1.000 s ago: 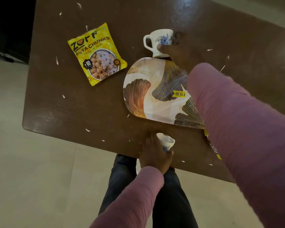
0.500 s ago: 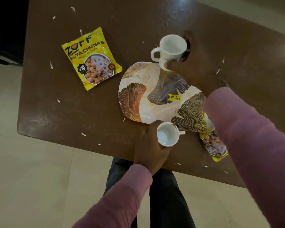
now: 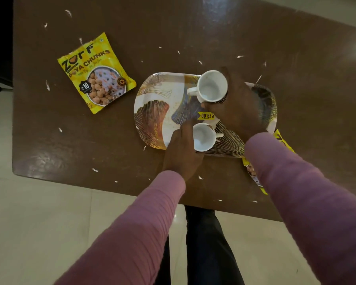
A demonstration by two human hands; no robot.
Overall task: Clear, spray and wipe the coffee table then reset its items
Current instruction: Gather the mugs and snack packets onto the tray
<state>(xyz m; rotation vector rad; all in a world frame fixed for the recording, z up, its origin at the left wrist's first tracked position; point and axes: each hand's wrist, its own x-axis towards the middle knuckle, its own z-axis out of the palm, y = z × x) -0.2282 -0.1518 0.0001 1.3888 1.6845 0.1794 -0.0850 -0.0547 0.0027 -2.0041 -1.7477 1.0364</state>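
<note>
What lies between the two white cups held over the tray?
Head view: the yellow price sticker on the tray shows between the far cup and the near cup, with patterned tray surface around it.

A brown coffee table (image 3: 234, 33) is strewn with small white scraps (image 3: 95, 170). A leaf-patterned tray (image 3: 152, 112) is set toward its near edge, and a yellow soya-chunk packet (image 3: 95, 73) is laid nearer the left edge. A second packet (image 3: 253, 171), partly hidden, is seen at the tray's near right side.

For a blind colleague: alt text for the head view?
The left hand holds a white cup and the right hand a second cup over a patterned tray on a brown table; a yellow snack packet lies nearby.
</note>
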